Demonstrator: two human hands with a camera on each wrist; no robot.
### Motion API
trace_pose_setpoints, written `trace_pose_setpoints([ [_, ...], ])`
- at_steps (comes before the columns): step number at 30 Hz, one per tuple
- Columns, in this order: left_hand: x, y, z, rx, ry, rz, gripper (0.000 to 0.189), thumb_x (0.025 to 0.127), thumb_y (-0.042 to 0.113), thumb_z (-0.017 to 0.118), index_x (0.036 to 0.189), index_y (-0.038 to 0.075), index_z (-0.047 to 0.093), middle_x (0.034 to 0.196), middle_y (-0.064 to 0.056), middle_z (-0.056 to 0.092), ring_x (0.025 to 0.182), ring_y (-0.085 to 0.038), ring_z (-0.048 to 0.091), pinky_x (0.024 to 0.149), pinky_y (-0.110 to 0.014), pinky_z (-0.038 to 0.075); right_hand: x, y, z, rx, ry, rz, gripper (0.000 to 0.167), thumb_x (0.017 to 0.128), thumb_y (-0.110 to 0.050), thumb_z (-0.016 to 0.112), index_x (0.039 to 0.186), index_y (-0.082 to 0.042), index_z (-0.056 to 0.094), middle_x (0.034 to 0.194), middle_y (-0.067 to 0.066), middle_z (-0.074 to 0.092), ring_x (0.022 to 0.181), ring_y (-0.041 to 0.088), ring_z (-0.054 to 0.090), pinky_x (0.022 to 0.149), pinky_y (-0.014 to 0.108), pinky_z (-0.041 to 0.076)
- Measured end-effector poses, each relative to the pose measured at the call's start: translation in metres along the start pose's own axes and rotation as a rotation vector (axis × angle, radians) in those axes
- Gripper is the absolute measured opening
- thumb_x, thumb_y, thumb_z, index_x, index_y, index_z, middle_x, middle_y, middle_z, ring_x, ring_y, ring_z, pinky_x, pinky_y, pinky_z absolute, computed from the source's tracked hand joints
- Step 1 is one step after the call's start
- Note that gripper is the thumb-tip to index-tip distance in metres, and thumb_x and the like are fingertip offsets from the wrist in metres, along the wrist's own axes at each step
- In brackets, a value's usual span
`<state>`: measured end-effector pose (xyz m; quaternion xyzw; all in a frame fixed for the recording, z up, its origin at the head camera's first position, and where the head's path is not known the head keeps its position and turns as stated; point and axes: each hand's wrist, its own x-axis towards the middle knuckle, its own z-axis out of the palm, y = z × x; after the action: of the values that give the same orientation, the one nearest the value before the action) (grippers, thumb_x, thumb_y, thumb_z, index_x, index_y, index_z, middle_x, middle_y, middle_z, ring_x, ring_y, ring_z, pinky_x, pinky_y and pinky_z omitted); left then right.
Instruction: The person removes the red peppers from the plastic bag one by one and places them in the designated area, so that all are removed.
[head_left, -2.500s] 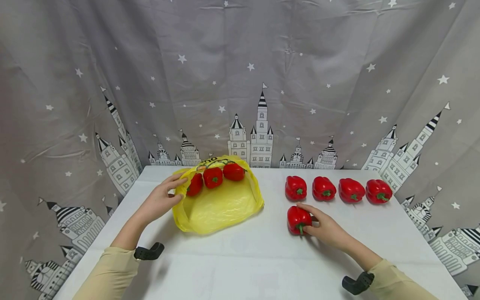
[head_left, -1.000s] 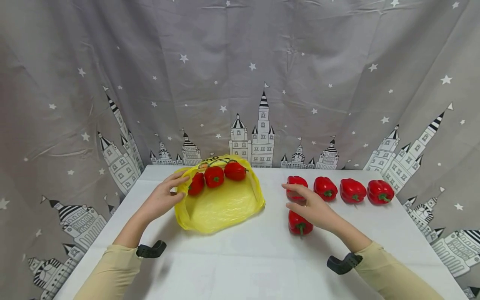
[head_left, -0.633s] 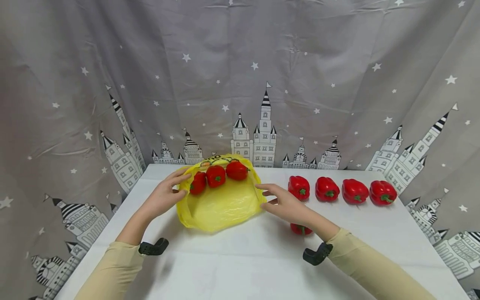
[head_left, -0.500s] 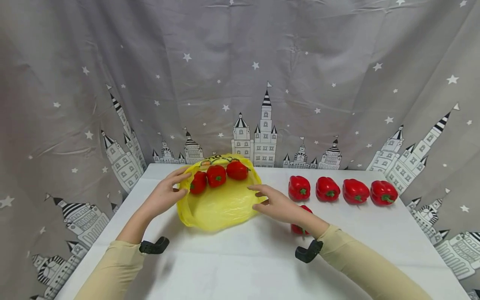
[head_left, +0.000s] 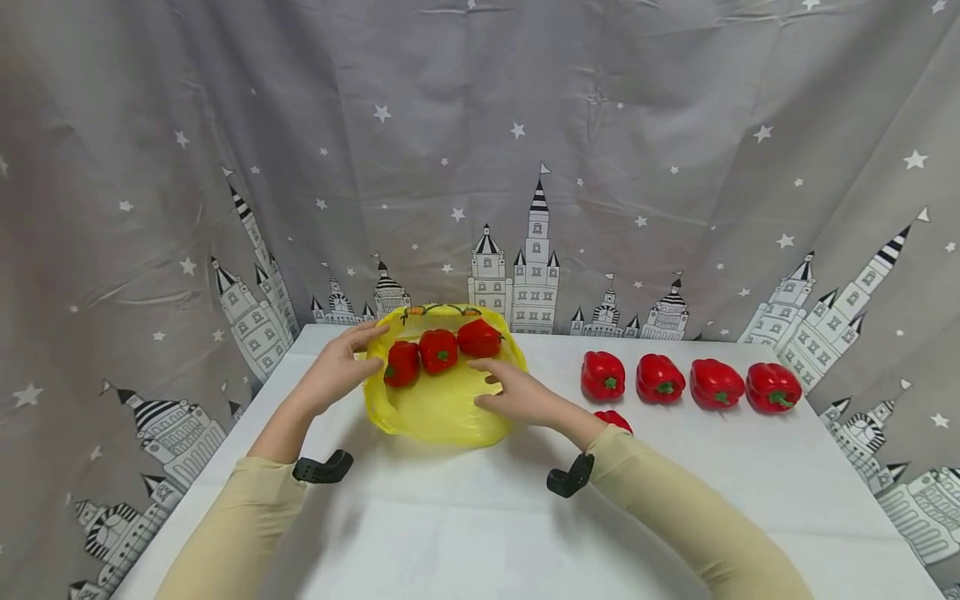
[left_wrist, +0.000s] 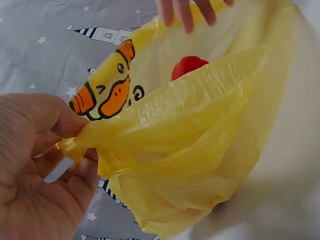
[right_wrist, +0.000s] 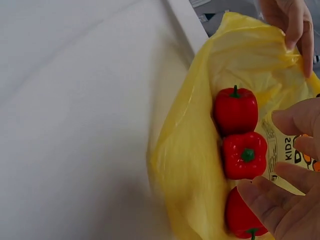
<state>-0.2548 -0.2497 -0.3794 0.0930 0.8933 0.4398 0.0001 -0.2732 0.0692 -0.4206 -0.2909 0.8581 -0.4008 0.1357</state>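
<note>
A yellow plastic bag [head_left: 442, 417] lies open on the table, with three red bell peppers inside: one at the left [head_left: 402, 365], a middle pepper [head_left: 438, 352] and one at the right [head_left: 480, 338]. At the bag's left rim, my left hand [head_left: 335, 367] pinches the gathered plastic between thumb and fingers, plain in the left wrist view. My right hand [head_left: 522, 397] hovers over the bag's right side, fingers apart and holding nothing. In the right wrist view its fingers stand near the lowest bell pepper [right_wrist: 242, 215]; whether they touch it I cannot tell.
A row of several red bell peppers [head_left: 660, 379] stands at the right back of the white table [head_left: 465, 533]. Another bell pepper [head_left: 617, 421] in front of them is mostly hidden by the right forearm. Behind hangs a grey curtain [head_left: 420, 192] with printed castles.
My right hand has let go of the front bell pepper on the table and moved left, over the bag. The left hand stays on the rim; the bag's opening now looks narrower.
</note>
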Motion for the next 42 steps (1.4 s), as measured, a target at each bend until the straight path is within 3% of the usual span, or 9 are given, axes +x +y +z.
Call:
trace_pose_setpoints([
  [5,0.005,0.000,-0.005,-0.080,0.008,-0.042,0.063,0.095,0.010,0.058,0.156,0.005,0.042,0.168,-0.012,0.021,0.146,-0.044,0.032,0.109,-0.054,0.042,0.018,0.003,0.003,0.010,0.010,0.023,0.062,0.098,-0.019,0.067,0.156,-0.014,0.043,0.155,0.010,0.045,0.135,0.037,0.050,0.108,0.047,0.046],
  [11,0.008,0.002,-0.008,-0.144,0.012,-0.072,0.064,0.096,0.010,0.058,0.157,0.005,0.039,0.168,-0.012,0.021,0.147,-0.045,0.031,0.111,-0.053,0.040,0.042,0.011,0.008,0.005,0.041,0.010,0.065,0.098,-0.016,0.066,0.157,-0.011,0.040,0.158,0.012,0.042,0.135,0.039,0.049,0.111,0.046,0.043],
  [18,0.010,0.004,-0.008,-0.200,0.024,-0.106,0.067,0.097,0.010,0.060,0.160,0.009,0.037,0.168,-0.012,0.022,0.147,-0.044,0.030,0.112,-0.055,0.039,0.067,0.015,0.013,-0.005,0.108,-0.007,0.068,0.095,-0.013,0.069,0.157,-0.006,0.039,0.158,0.010,0.043,0.145,0.029,0.040,0.119,0.042,0.032],
  [22,0.010,0.007,-0.007,-0.226,0.023,-0.110,0.069,0.096,0.009,0.061,0.160,0.010,0.036,0.168,-0.013,0.023,0.146,-0.044,0.031,0.112,-0.055,0.039,0.078,0.018,0.016,-0.015,0.124,-0.016,0.069,0.095,-0.010,0.069,0.156,-0.006,0.039,0.157,0.010,0.044,0.145,0.029,0.040,0.119,0.042,0.032],
  [35,0.007,0.005,-0.005,-0.223,0.004,-0.074,0.068,0.096,0.007,0.059,0.159,0.007,0.036,0.167,-0.013,0.023,0.141,-0.041,0.039,0.110,-0.052,0.042,0.101,0.021,0.021,-0.054,0.106,-0.073,0.071,0.091,0.004,0.065,0.156,-0.005,0.041,0.158,0.009,0.043,0.146,0.025,0.038,0.121,0.039,0.028],
  [42,0.003,0.007,-0.005,-0.209,0.002,-0.089,0.067,0.097,0.009,0.061,0.159,0.008,0.037,0.168,-0.012,0.022,0.144,-0.042,0.036,0.110,-0.052,0.041,0.111,0.020,0.022,-0.140,0.088,-0.082,0.066,0.097,0.003,0.056,0.159,-0.005,0.036,0.162,0.009,0.037,0.151,0.025,0.029,0.123,0.037,0.020],
])
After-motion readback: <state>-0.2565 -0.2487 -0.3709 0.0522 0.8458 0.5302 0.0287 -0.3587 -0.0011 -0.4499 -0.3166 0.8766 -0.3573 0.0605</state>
